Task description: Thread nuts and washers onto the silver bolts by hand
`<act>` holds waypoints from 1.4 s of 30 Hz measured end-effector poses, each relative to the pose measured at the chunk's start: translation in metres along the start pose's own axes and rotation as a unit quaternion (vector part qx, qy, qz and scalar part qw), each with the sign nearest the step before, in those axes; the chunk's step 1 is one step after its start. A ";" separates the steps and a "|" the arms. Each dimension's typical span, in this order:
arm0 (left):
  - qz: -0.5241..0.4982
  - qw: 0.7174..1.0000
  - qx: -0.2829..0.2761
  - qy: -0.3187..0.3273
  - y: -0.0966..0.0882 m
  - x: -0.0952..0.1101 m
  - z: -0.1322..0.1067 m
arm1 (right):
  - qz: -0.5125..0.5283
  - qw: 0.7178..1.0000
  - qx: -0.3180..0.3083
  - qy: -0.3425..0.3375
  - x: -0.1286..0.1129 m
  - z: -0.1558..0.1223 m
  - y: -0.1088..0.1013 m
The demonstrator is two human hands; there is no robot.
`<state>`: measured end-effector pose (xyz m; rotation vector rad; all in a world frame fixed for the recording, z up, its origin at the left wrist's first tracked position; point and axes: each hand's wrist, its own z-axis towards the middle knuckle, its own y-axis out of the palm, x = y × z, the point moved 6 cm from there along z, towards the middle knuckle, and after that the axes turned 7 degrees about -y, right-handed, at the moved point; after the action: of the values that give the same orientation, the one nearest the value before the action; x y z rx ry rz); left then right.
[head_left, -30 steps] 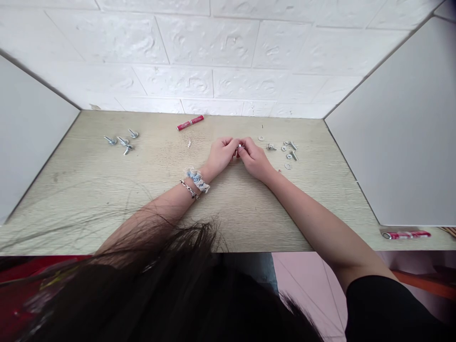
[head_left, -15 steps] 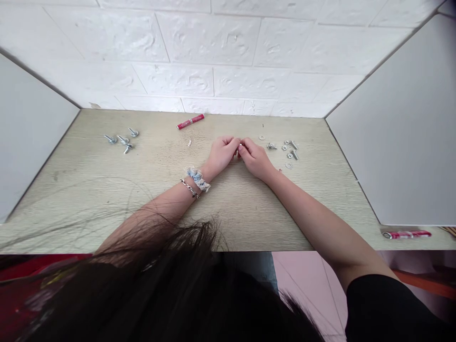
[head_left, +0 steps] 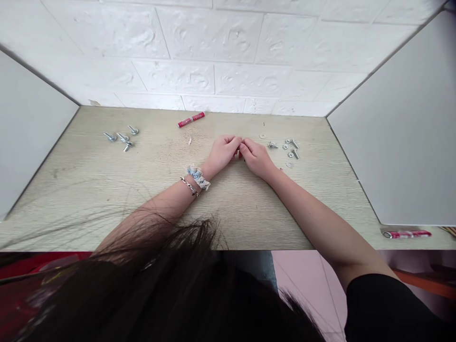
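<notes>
Your left hand and right hand sit together just right of the frame's center, curled inward, with their fingertips meeting. Your left forearm runs up from the lower left, and your right forearm comes in from the lower right, forming a wide V. Your left wrist and right wrist stay low, knuckles up.
</notes>
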<state>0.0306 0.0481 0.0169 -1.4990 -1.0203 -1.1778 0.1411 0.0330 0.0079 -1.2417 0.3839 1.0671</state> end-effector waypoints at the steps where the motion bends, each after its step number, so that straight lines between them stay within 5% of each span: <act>1: 0.000 1.000 -0.001 -0.002 0.000 0.000 0.000 | 0.000 1.000 -0.001 0.001 0.000 0.000 0.000; 42: -0.003 1.000 -0.015 -0.016 0.002 0.003 -0.001 | -0.010 1.000 -0.004 -0.004 -0.001 0.000 -0.001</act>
<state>0.0328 0.0464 0.0192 -1.5437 -1.0329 -1.1819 0.1414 0.0324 0.0096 -1.2467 0.3613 1.0577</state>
